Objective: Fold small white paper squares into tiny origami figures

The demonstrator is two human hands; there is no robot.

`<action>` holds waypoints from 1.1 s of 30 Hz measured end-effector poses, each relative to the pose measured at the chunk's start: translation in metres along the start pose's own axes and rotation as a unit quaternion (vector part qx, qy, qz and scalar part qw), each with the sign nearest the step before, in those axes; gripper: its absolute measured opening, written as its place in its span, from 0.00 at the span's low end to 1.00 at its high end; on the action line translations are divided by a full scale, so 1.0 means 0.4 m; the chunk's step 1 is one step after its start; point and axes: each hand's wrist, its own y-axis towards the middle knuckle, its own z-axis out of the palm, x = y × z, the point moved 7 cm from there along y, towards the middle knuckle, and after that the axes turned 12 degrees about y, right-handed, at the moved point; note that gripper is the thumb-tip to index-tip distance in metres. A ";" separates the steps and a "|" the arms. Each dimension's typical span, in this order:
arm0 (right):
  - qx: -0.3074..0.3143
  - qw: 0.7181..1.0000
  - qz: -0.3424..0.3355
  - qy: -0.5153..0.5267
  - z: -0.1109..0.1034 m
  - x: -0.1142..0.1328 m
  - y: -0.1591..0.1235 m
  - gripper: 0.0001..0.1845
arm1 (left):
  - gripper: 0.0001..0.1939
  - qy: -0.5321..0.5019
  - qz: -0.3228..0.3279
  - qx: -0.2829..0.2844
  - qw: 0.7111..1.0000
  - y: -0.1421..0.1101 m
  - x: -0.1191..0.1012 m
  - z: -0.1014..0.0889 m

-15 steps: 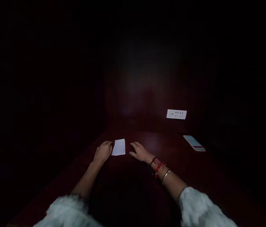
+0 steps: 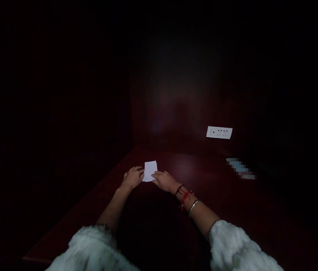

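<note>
- paper stack (image 2: 149, 169), white and small, lies flat on the dark reddish tabletop (image 2: 188, 169), between the two hands; its edges at the right and bottom are slightly out of line.
- left hand (image 2: 133, 177) is at the stack's left side, palm down, fingers close together and lightly bent, their tips at the paper's edge; whether they pinch it, i cannot tell.
- right hand (image 2: 165, 181) comes in from the other side, fingertips over the lower right part of the paper, thumb near its bottom edge; whether it grips or just rests there, i cannot tell.
- red thread bracelet (image 2: 186, 195) and silver bangle (image 2: 193, 208) sit on the right forearm.
- fluffy pale sleeves (image 2: 236, 242) cover both arms nearer the body.
- flat oblong object (image 2: 240, 168), blurred into blocks, lies on the tabletop well to the right of the hands.
- white socket panel (image 2: 219, 132) is set in the dark back wall (image 2: 172, 109), above and behind that object.
</note>
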 end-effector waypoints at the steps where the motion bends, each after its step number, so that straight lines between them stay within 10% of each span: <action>1: -0.001 1.000 -0.001 0.001 -0.002 -0.003 -0.002 0.18 | 0.17 -0.003 0.005 0.002 1.000 0.001 -0.004 0.003; 22: -0.027 0.996 0.084 -0.004 -0.136 -0.078 -0.224 0.16 | 0.19 -0.078 0.139 -0.015 0.987 -0.027 -0.298 -0.024; 33: -0.097 0.981 0.166 -0.028 -0.139 -0.133 -0.223 0.13 | 0.24 -0.115 0.123 -0.024 0.985 0.019 -0.307 0.009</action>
